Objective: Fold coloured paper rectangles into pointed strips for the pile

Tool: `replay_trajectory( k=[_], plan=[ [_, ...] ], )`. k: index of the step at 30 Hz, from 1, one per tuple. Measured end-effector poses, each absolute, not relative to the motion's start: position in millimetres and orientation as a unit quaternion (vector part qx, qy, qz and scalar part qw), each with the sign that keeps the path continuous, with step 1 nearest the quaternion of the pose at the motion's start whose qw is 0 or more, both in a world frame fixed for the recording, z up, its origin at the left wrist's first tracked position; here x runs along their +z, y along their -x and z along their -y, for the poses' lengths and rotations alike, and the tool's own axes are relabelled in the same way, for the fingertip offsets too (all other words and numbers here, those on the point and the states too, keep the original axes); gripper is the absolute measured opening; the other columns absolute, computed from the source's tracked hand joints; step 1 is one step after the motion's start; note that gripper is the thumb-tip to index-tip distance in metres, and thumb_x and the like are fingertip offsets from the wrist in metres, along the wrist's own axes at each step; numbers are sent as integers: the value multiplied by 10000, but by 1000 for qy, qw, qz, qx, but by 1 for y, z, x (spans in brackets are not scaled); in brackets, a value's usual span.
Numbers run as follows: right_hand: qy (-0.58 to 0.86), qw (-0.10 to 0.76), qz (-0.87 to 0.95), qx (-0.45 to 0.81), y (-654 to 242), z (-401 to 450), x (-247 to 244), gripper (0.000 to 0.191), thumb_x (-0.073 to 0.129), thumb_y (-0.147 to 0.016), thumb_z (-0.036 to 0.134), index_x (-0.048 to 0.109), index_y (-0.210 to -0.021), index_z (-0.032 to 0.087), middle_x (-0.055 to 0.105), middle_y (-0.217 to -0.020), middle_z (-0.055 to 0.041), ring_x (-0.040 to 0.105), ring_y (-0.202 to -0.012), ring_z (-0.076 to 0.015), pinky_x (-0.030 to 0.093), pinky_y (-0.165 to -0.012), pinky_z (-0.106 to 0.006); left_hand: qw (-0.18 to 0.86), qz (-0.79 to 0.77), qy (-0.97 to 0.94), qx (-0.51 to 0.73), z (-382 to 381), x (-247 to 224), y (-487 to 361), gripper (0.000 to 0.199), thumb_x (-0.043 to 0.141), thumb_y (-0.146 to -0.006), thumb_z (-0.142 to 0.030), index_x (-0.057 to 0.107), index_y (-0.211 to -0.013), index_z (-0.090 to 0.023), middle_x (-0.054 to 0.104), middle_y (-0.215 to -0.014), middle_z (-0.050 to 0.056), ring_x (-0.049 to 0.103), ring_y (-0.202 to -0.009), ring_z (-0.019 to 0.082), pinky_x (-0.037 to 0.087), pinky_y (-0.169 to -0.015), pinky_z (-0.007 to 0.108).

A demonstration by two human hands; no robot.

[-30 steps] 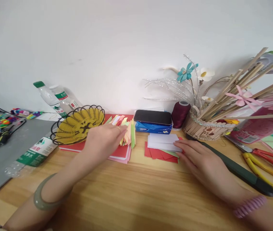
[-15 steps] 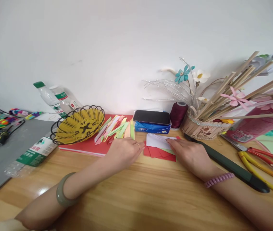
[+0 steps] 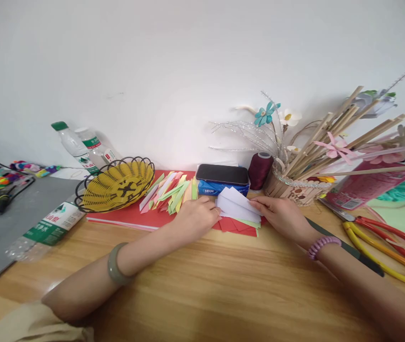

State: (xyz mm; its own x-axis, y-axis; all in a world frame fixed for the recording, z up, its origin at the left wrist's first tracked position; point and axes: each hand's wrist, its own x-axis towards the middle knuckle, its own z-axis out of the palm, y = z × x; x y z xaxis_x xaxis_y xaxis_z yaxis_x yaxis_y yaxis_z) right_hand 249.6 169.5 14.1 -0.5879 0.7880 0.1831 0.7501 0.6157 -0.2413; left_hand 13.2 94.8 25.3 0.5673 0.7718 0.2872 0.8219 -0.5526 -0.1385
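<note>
White paper pieces (image 3: 236, 205) lie overlapped and slightly fanned above several red paper pieces (image 3: 238, 226), a green edge showing between them. My right hand (image 3: 283, 216) pinches the right end of the white paper between thumb and fingers. At its left end, my left hand (image 3: 199, 217) is closed, fingertips at the paper's edge; the fingers partly hide the grip. Just behind the left hand, a heap of coloured paper strips (image 3: 174, 192) rests on a red sheet (image 3: 117, 217).
A phone (image 3: 222, 174) lies on a blue tissue pack (image 3: 207, 188) beside a maroon thread spool (image 3: 260, 171). To the right stand a stick-filled holder (image 3: 295, 190) and scissors (image 3: 357, 223). A yellow basket (image 3: 119, 185) and plastic bottle (image 3: 49, 228) are leftward.
My left hand has moved right to the white paper's edge. The white paper has turned and fanned out, its upper left corner now raised in front of the tissue pack.
</note>
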Motion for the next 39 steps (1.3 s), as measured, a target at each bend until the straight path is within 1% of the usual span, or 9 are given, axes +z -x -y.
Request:
replay_trajectory(
  k=[5,9,12,17,21,26,31,34,39],
  plan=[
    [428,148,888,78,-249,-165,14,247,463,-928,362,607,-966,165,639,-817,-5,597,-636,-105,508,-600,-278,207,423,879,-73,-100,23,-19,196,484,-900,-157,607,-752,-122,599,-783,82,542,-831,213,433,-621,291],
    [394,167,901,66,-246,-158,14,265,517,-883,369,615,-1075,215,684,-1000,-59,644,-864,-199,514,-729,-341,261,412,869,-76,-104,25,-24,191,414,-904,-96,583,-816,-116,574,-824,80,531,-812,220,404,-587,301],
    [376,172,909,55,-244,-155,14,305,565,-840,331,614,-1107,194,664,-1093,-90,619,-975,-254,492,-810,-388,286,408,863,-86,-107,26,-25,179,398,-901,-82,560,-837,-125,564,-801,62,530,-764,207,379,-553,290],
    [388,171,903,69,-242,-155,17,264,419,-929,307,632,-1046,203,692,-982,-60,647,-860,-202,502,-736,-353,314,424,841,-119,-114,32,-24,182,384,-896,-50,545,-848,-121,564,-749,48,513,-670,184,341,-527,284],
    [436,159,881,95,-243,-158,19,243,467,-926,349,597,-1022,167,647,-869,-19,612,-691,-124,510,-649,-314,328,428,827,-162,-115,35,-22,169,399,-902,-69,542,-828,-120,587,-817,61,515,-702,178,320,-527,277],
    [479,141,858,123,-243,-162,18,247,514,-901,349,576,-1054,166,612,-998,-44,603,-793,-142,516,-690,-333,327,327,868,-179,-109,27,-18,171,452,-902,-120,538,-765,-173,558,-695,-19,502,-683,131,339,-565,239],
    [493,123,850,137,-243,-163,18,260,517,-899,350,568,-1082,172,601,-1049,-54,601,-843,-157,513,-724,-354,320,321,867,-207,-105,19,-16,165,460,-895,-98,557,-775,-155,569,-678,-12,512,-687,134,347,-563,237],
    [494,114,851,140,-243,-161,18,256,514,-901,352,572,-1074,173,604,-1042,-53,601,-837,-155,512,-723,-352,304,336,863,-225,-104,18,-16,167,450,-905,-104,572,-801,-153,605,-735,0,529,-712,137,374,-583,239],
    [498,108,850,137,-241,-159,19,250,518,-897,360,580,-1043,166,612,-998,-45,602,-807,-148,511,-709,-345,247,361,865,-247,-103,21,-18,156,447,-924,-158,594,-875,-155,647,-940,25,563,-871,158,456,-725,255]
  ],
)
